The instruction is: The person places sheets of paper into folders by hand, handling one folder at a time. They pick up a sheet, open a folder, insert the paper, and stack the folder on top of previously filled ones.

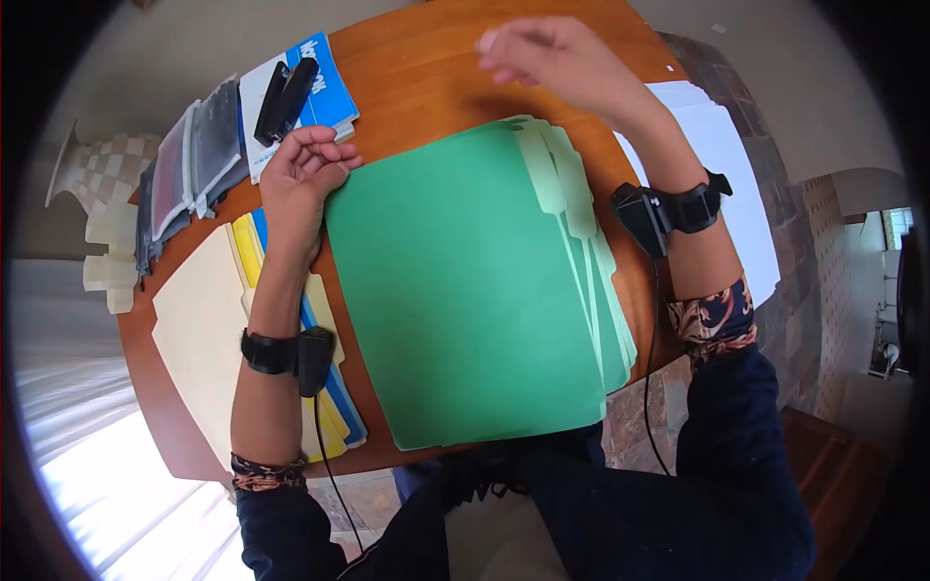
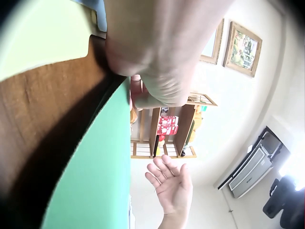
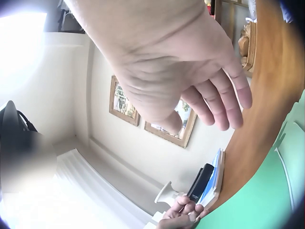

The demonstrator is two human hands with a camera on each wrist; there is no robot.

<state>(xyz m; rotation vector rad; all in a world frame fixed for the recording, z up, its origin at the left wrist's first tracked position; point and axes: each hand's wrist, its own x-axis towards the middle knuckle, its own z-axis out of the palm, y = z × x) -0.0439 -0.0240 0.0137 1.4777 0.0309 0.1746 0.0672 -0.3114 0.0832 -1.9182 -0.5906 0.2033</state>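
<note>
A stack of green file folders (image 1: 465, 290) lies in front of the person, its tabs along the right side. At its upper left corner the left hand (image 1: 306, 174) rests with its fingers loosely bent, holding nothing. The thumb side is right at the folder's edge. Raised over the table beyond the stack, the right hand (image 1: 552, 58) has nothing in it; its relaxed fingers (image 3: 219, 100) show in the right wrist view. A black stapler (image 1: 285, 101) sits on a blue and white notebook (image 1: 334, 82), just past the left hand.
Cream, yellow and blue folders (image 1: 199, 320) lie on the wooden table (image 1: 417, 58) at the left. Zippered pouches (image 1: 194, 145) are stacked at the far left. White paper (image 1: 722, 174) lies under the right forearm. A cable (image 1: 651, 387) hangs from each wrist camera.
</note>
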